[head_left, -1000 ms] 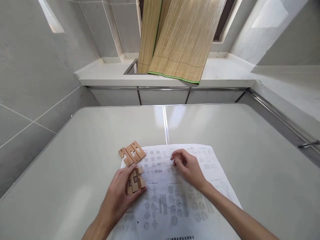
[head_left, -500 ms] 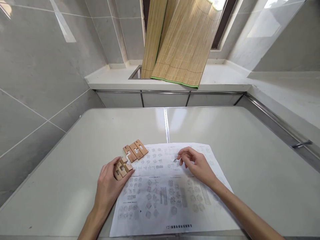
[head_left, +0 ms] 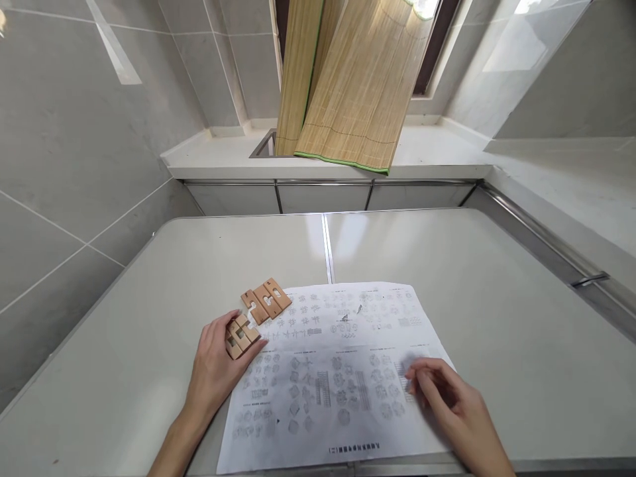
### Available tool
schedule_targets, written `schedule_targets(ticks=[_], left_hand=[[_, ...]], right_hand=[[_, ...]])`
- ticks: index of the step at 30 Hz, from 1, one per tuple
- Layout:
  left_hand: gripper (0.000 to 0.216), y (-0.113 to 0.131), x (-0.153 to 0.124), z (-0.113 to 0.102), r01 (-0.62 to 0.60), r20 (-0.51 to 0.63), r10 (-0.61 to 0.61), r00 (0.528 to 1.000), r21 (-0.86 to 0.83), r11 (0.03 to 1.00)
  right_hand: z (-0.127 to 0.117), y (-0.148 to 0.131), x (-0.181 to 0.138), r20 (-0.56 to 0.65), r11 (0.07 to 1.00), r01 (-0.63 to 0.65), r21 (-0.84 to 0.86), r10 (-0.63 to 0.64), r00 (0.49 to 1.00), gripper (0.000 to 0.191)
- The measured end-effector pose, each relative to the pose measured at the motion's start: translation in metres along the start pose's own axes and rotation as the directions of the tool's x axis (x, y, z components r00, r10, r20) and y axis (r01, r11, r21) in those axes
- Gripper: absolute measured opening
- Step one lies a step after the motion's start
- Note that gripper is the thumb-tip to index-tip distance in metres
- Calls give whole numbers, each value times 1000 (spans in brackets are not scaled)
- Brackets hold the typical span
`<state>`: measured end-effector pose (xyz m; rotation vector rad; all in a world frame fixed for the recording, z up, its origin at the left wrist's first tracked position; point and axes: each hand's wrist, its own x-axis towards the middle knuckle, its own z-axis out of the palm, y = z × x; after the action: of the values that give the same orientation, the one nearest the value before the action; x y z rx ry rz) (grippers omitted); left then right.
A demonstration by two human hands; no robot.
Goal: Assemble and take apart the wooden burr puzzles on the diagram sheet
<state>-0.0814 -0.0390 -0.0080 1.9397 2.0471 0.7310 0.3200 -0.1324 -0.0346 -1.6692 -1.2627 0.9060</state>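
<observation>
Left hand (head_left: 214,368): still gripping wooden puzzle cluster (head_left: 239,333).
Right hand (head_left: 450,401): loosely curled, empty, drawn back to diagram sheet (head_left: 332,371) near corner.

Wooden pieces (head_left: 265,300) left of sheet (head_left: 338,371)

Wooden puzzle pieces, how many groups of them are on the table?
2. One cluster is held in the left hand; three flat pieces lie side by side at the sheet's far left corner. Single pieces within the cluster can't be counted.
</observation>
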Motion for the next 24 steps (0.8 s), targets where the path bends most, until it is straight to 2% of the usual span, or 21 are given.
schedule_targets(ticks=[3, 6, 12, 16, 18, 24], left_hand=[[76, -3, 1, -5, 38, 24, -36, 999, -53, 998], [70, -9, 9, -10, 124, 17, -122, 992, -123, 985], [61, -29, 64, -9, 209, -40, -240, 970, -366, 907], [55, -35, 92, -6, 247, -61, -305, 950, -448, 859], [53, -36, 93, -5, 254, -42, -301, 953, -437, 863], [55, -36, 85, -7, 260, 16, -279, 960, -413, 873]], right_hand=[[2, 9, -3, -20, 1000, 7, -6, -7, 1000, 41], [4, 14, 0, -4, 1000, 6, -10, -6, 1000, 43], [10, 3, -1, -54, 998, -64, -8, 63, 997, 42], [9, 5, 0, -49, 998, -54, -14, 53, 997, 42], [8, 9, 1, -23, 999, -37, -8, 37, 999, 41], [10, 12, 1, -49, 996, -92, 18, 93, 994, 39]])
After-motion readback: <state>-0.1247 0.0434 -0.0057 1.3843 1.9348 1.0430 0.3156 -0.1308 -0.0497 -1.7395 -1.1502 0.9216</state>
